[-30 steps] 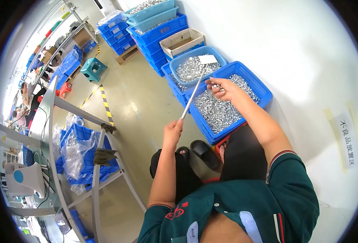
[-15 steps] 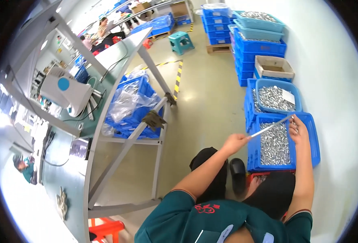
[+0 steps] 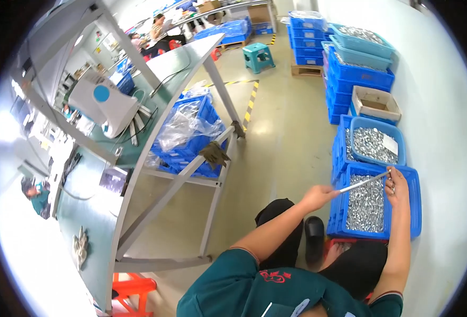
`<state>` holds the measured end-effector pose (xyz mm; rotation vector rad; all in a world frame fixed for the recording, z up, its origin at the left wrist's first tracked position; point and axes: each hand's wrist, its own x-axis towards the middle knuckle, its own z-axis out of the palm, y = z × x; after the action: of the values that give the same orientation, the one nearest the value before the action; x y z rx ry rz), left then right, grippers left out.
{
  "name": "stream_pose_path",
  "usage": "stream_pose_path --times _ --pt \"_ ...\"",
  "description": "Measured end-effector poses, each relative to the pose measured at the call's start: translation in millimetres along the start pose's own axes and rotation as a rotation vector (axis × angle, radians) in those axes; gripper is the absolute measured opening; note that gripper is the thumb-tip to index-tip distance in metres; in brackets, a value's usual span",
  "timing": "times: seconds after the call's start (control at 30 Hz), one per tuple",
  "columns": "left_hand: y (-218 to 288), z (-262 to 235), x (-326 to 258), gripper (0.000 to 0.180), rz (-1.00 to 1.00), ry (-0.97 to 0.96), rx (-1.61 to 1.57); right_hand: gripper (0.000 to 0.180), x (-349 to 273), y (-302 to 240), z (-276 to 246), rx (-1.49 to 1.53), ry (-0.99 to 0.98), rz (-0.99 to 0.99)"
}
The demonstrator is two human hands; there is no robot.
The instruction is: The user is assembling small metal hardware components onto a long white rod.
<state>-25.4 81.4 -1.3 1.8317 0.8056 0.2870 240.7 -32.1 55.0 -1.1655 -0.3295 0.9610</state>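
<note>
My left hand [image 3: 318, 198], slightly blurred, is closed around one end of a thin silvery rod [image 3: 361, 184]. The rod slants up to the right, where the fingers of my right hand [image 3: 397, 186] pinch its other end. Small shiny metal pieces seem to sit in the curled fingers of that hand, too small to name. Below the rod, a blue crate [image 3: 415, 203] holds a heap of small silvery metal parts [image 3: 365, 208]. Beyond it a light-blue basin [image 3: 400, 138] contains more such parts, with a white slip on top.
Stacked blue crates [image 3: 339, 79] and a beige-lined box [image 3: 377, 100] line the right wall. To my left stands a workbench [image 3: 154, 119] with grey legs, a glove [image 3: 80, 248] on it and plastic-covered crates [image 3: 183, 137] beneath. A teal stool [image 3: 258, 57] stands farther off; people sit beyond.
The whole view has shifted, so the crates and bench appear lower and farther right. Both hands keep hold of the rod, which slants a little less steeply.
</note>
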Motion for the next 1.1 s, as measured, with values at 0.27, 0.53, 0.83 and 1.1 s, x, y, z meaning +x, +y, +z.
stream_pose_path --times 0.27,0.53,0.83,1.1 --pt "5 8 6 0.045 0.05 0.009 -0.154 0.028 -14 12 10 -0.376 -0.172 0.278" --pt "6 4 4 0.047 0.006 0.014 -0.2 0.026 -6 17 -2 -0.055 -0.105 0.233" --pt "2 7 9 0.044 0.029 0.012 -0.207 0.014 22 31 -38 0.123 0.135 0.514" --pt "-4 5 11 0.044 0.051 0.03 -0.183 0.013 27 20 -42 0.118 0.047 0.222"
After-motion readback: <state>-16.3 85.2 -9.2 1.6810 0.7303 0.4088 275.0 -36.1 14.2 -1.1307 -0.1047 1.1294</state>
